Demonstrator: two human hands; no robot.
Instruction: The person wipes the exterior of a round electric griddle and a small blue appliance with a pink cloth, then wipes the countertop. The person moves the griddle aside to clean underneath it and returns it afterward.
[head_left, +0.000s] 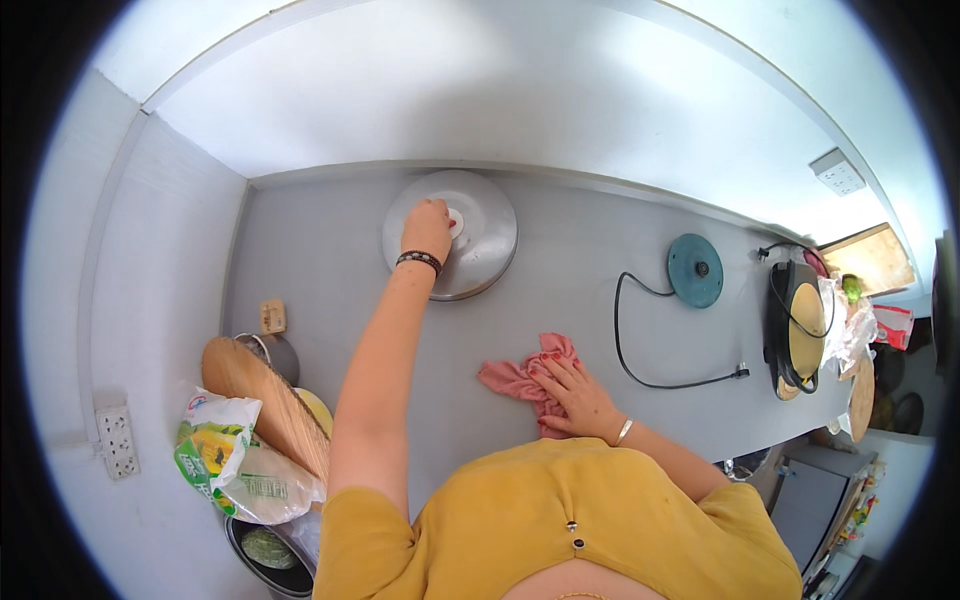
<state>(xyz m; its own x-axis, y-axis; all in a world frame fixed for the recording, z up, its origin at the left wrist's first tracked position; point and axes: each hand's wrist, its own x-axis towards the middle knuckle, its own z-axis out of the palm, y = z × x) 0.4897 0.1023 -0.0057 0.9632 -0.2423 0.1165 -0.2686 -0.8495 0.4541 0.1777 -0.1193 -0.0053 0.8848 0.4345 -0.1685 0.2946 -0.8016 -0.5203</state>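
Observation:
My left hand (429, 226) is closed around the knob of a large round metal lid (480, 251), which lies on the grey countertop (465, 360) by the back wall. Nearer to me, my right hand (576, 394) presses down on a crumpled pink cloth (517, 379), palm down with its fingers spread over it. Whether the fingers grip the cloth cannot be told. Right of the cloth lies a black power cord (619, 330), joined to a round teal kettle base (695, 271).
An electric griddle (804, 330), plastic bags (853, 330) and a wooden board (870, 259) crowd the right end. At the left are a small tan block (273, 316), a metal pot (281, 358), a round wooden board (262, 390) and a printed plastic bag (225, 442).

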